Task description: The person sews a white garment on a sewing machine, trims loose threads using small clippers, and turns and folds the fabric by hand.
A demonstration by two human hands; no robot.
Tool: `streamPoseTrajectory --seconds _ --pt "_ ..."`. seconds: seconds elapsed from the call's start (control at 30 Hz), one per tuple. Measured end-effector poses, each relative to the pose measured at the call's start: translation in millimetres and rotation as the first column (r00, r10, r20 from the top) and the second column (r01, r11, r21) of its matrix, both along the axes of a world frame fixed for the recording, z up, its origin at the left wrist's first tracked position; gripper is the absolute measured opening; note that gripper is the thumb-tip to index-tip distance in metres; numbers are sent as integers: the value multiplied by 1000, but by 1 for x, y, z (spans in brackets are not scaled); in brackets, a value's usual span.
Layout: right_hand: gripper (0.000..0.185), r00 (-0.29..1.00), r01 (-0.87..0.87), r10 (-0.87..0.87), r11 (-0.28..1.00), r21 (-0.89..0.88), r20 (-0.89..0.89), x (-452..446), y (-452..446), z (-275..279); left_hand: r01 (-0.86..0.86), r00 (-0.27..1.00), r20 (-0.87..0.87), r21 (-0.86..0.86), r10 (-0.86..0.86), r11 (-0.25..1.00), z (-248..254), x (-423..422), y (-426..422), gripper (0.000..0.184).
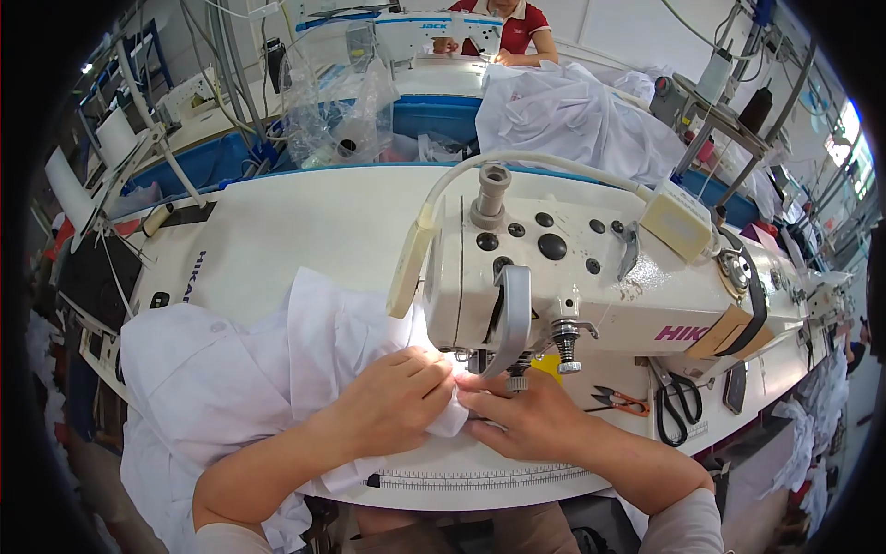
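Observation:
White fabric (226, 369) lies bunched on the left part of the sewing table and hangs over its front edge. Its right end is under the needle area of a white sewing machine (591, 268). My left hand (397, 397) presses on the fabric just left of the needle area, fingers bent together and gripping its edge. Close by on the right, my right hand (521, 415) has its fingers together at the fabric's edge, below the machine head. The fingertips of both hands nearly meet in the lit spot. The needle itself is hidden.
Orange-handled snips (623, 401), black scissors (678, 406) and a dark phone-like object (735, 386) lie right of my right hand. A ruler strip (480, 478) runs along the front edge. Beyond the table, a person in red (526, 28) sits at another machine beside white cloth (577, 115).

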State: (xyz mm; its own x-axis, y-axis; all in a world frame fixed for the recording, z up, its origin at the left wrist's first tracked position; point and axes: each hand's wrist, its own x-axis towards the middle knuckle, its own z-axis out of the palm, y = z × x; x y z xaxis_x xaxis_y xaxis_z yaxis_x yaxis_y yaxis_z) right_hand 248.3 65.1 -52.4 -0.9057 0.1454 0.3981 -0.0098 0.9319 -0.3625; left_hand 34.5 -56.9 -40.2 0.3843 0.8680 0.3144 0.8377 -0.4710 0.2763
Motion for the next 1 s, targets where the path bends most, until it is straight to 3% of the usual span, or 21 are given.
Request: streamPoseTrajectory --seconds 1.0 --pt "46 995 65 -67 997 29 73 -2 -3 -1 -1 999 40 -9 1 1000 -3 -18 17 58"
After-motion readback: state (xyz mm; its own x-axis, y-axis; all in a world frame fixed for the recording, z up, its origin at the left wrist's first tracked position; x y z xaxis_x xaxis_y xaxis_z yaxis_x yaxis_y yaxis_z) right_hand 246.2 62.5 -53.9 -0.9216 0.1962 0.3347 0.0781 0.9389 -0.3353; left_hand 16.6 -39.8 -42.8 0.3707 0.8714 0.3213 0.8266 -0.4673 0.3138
